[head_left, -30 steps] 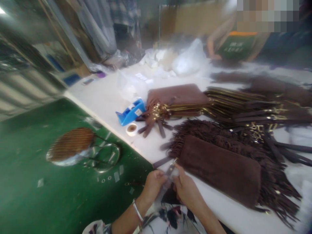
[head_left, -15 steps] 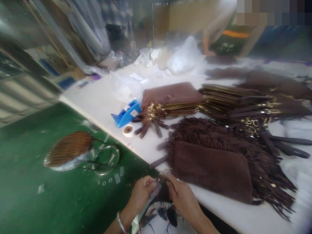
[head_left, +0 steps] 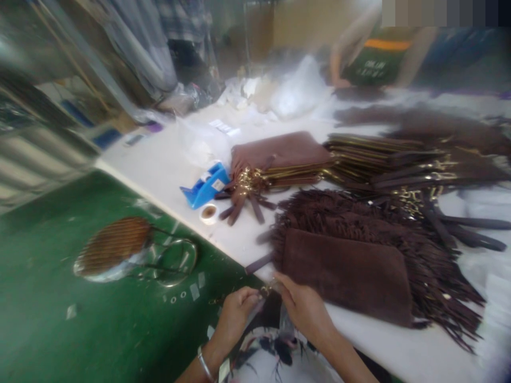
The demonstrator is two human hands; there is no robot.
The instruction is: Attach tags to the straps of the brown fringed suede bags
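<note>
My left hand and my right hand meet at the table's near edge, fingers pinched around a small metal clasp with a strip of clear plastic trailing below. A dark strap runs from there to the brown suede fringed bag lying flat just right of my hands. What exactly each finger grips is blurred.
A stack of brown pouches with gold zips and more fringed bags cover the white table. A blue tape dispenser and a tape roll sit nearby. A woven fan lies on the green floor. Another person works at the far side.
My hands have dropped lower and slightly left toward the table edge, still pinching the clasp. The view has shifted a little; the bags have not moved.
</note>
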